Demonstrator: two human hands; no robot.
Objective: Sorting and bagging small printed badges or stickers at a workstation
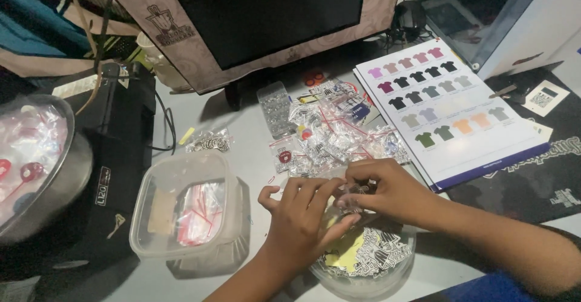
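Small bag (356, 190) in both pinching grips

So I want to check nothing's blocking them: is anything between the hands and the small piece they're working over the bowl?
Nothing visible. Both the left hand and right hand already meet on the small item above the round bowl.

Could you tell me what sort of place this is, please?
Probably a small merchandise or craft workdesk: a shirt colour chart lies by a monitor, small zip bags are heaped mid-table, and both hands work over a bowl of stickers.
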